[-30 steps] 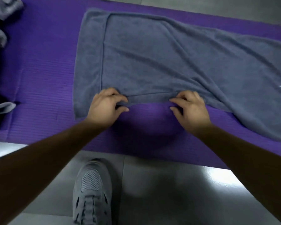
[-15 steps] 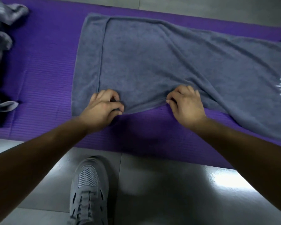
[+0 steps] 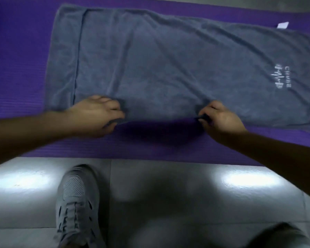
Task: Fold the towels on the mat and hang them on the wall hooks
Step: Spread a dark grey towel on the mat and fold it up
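**Both hands grip the towel's near edge**

Your left hand [image 3: 97, 116] pinches the near hem of the grey terry towel [image 3: 168, 65] with curled fingers. Your right hand [image 3: 222, 120] pinches the same hem further right. The towel lies spread lengthwise on the purple ribbed foam mat [image 3: 16, 59]. Your grey mesh shoe [image 3: 77, 203] stands on the glossy grey tiled floor [image 3: 168, 194] beside it.

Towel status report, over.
Hands: left hand and right hand pinch near edge of grey towel. Towel spread on purple mat, unfolded. One shoe on floor, off mat.
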